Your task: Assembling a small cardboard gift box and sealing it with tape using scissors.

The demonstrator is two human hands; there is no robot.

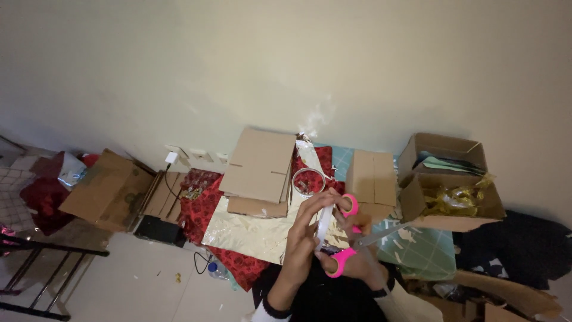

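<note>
A strip of white tape [323,223] stands upright at the lower centre of the frame, pinched between the fingers of the left hand [304,229], which comes up from the bottom edge. Just to its right, the right hand [357,262] is closed through the pink handles of a pair of scissors [348,238], whose grey blades point out to the right, slightly parted, near the strip. Beyond the hands, a roll of clear tape [308,180] lies on the tabletop [426,250], which is spread with gold foil paper [253,229] over red patterned paper [241,265] and a green cutting mat. A flat cardboard box [260,164] rests above the foil, a smaller upright box [372,179] sits right of the roll, and an open box holding gold ribbon [456,200] stands at the right. More flattened cardboard [107,188] lies at the left on the floor.
</note>
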